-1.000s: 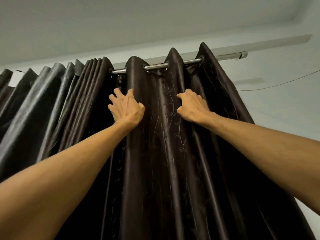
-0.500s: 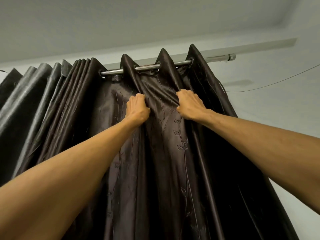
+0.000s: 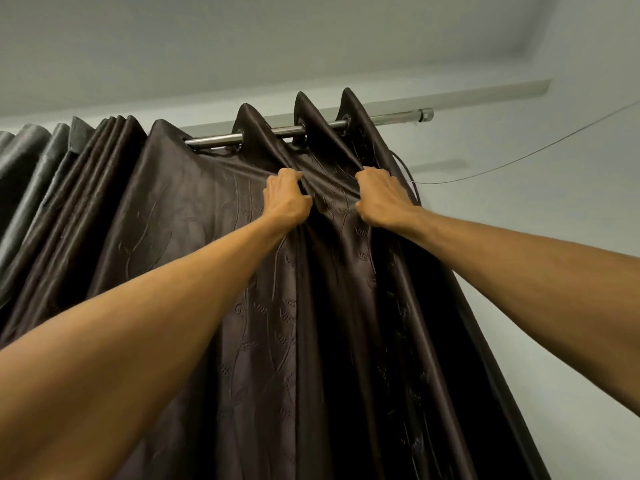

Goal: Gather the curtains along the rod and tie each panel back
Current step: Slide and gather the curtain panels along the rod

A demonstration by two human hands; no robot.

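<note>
Now that left hand (image 3: pixel 287 199) and right hand (image 3: pixel 382 199) are curled from flat, each grip clamps curtain (image 3: pixel 207 237) fold just below rod (image 3: pixel 214 139); folds bunch toward right rod end. Gathering progressing; tie-back pending.

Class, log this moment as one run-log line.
phase: gathering | left hand: grips curtain | right hand: grips curtain | rod: end bare

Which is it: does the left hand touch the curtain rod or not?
Apart. The head view shows the left hand gripping the brown curtain below the curtain rod, fabric between them.
</note>
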